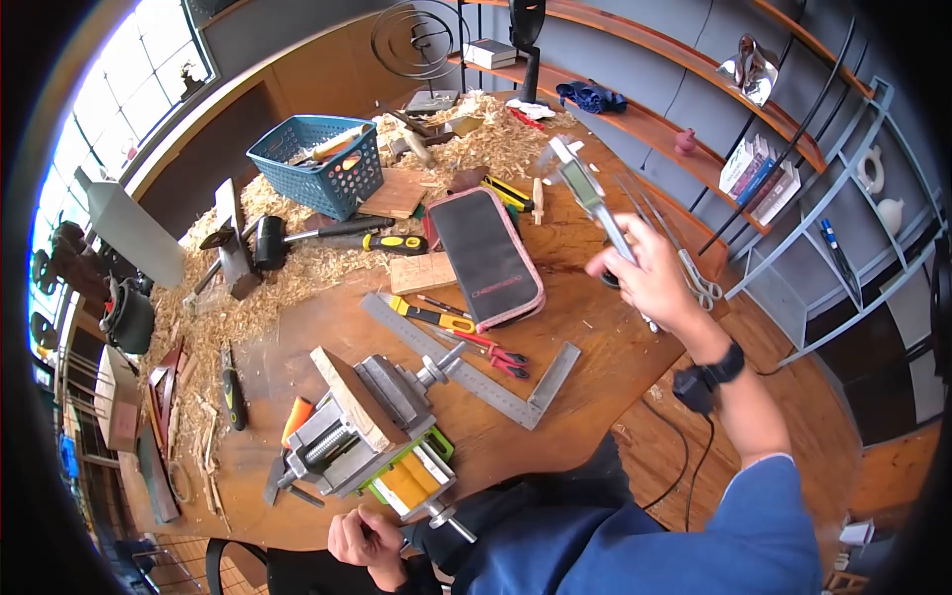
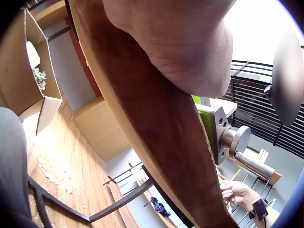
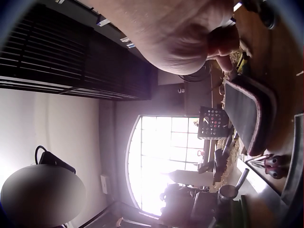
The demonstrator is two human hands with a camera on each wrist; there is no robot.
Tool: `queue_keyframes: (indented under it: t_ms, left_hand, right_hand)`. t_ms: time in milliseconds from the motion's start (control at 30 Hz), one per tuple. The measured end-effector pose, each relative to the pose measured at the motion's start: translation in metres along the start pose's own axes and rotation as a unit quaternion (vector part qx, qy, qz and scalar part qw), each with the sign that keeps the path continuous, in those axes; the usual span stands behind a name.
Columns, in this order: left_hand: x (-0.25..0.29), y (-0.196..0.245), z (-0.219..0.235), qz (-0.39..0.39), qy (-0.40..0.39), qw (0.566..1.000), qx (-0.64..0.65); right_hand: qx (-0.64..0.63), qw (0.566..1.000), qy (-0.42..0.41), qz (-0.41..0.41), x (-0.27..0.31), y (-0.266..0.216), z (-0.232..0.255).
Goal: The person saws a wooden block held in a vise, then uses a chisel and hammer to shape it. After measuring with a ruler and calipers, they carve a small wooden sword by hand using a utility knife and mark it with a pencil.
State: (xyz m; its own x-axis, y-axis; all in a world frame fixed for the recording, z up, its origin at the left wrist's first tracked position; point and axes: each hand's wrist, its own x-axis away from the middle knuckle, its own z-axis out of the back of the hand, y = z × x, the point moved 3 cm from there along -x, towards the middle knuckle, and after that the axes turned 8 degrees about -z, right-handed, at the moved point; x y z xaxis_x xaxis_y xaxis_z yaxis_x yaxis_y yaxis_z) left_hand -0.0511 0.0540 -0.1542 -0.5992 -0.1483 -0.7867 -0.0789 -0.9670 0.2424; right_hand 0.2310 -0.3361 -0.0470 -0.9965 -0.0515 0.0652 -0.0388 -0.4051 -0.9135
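One raised right hand (image 1: pixel 652 276) grips a caliper (image 1: pixel 581 185) at upper right; a loose hold could drop it. The left hand (image 1: pixel 366 539), loosely curled, looks empty by the vise (image 1: pixel 395 389).

You are in a workshop, by the look of it one for woodworking. Pale wood shavings (image 1: pixel 466 149) lie heaped over the wooden tabletop (image 1: pixel 540 258) in the head view, thickest from its upper middle down the left side. Near the lower middle you have a metal vise (image 1: pixel 382 397) gripping a wooden board (image 1: pixel 357 400). Round it you see bench tools: a steel square (image 1: pixel 496 392), red-handled pliers (image 1: pixel 508 359), a yellow utility knife (image 1: pixel 431 314) and, at upper left, a black-headed mallet (image 1: pixel 270 243). A blue basket (image 1: pixel 322 174) at upper centre carries more tools. Shelves (image 1: pixel 635 114) with books run along the upper right, beyond the tabletop.
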Motion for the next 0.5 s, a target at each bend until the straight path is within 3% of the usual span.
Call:
queue_keyframes:
  t_ms: [133,167,267,400,500]
  left_hand:
    - [-0.002,0.002,0.000,-0.001,-0.001,1.000,0.006]
    - [-0.002,0.002,0.000,-0.003,-0.003,1.000,0.005]
    - [-0.003,0.002,-0.001,-0.006,0.001,1.000,0.013]
    - [-0.003,0.003,0.000,-0.001,-0.006,1.000,0.020]
    - [0.000,-0.001,0.000,0.004,-0.008,1.000,0.014]
  right_hand:
    - [0.138,0.978,0.105,0.113,0.042,0.025,0.013]
    - [0.221,0.969,0.103,0.043,0.057,0.017,0.010]
    - [0.258,0.944,0.146,0.148,0.067,0.039,-0.010]
    - [0.276,0.931,0.167,0.172,0.059,0.059,-0.032]
    - [0.296,0.932,0.151,0.144,0.052,0.067,-0.041]
